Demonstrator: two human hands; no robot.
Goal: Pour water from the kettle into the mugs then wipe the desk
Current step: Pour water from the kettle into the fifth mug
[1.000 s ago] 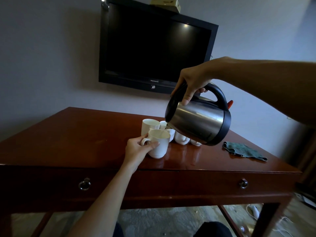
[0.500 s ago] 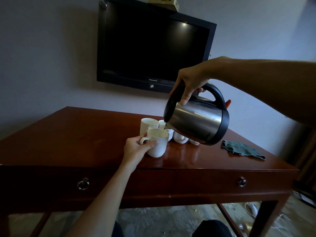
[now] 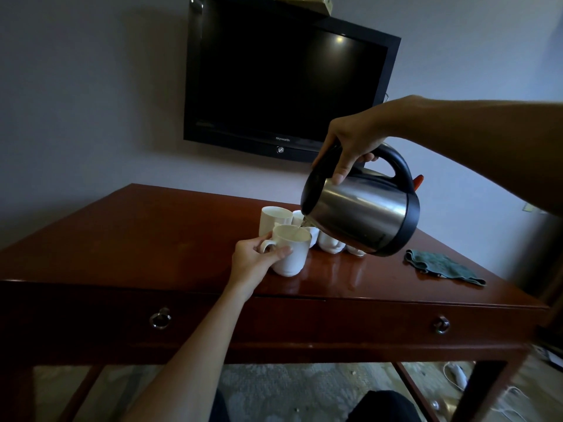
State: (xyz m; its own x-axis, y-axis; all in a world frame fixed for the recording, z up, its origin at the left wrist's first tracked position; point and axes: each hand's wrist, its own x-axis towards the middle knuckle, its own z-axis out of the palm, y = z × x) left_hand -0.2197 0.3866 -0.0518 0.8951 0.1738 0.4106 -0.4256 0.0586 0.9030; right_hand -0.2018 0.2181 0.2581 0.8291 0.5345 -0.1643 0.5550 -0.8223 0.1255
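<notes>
Little differed from half a second earlier: kettle [image 3: 362, 214] stayed tilted, spout over the front mug [image 3: 291, 251]. Right hand [image 3: 350, 144] gripped the black handle, thumb on the steel body. Left hand [image 3: 254, 260] curled round the front mug's handle, mug standing on the glossy red-brown wooden bench [image 3: 152, 239]. At least four more white glazed mugs [image 3: 275, 219] clustered just beyond the left hand; exact count unclear. One crumpled green cloth [image 3: 441, 266] lay below the right forearm. Two metal ring pulls [image 3: 160, 318] on the drawers.

1 steel kettle [image 3: 362, 217], at least 5 white mugs [image 3: 291, 251] clustering together, 1 green cloth [image 3: 441, 266], 1 bench [image 3: 152, 239], 2 ring drawer pulls [image 3: 160, 318], 1 television [image 3: 283, 77] hanging, 2 hands [image 3: 251, 263] showing
</notes>
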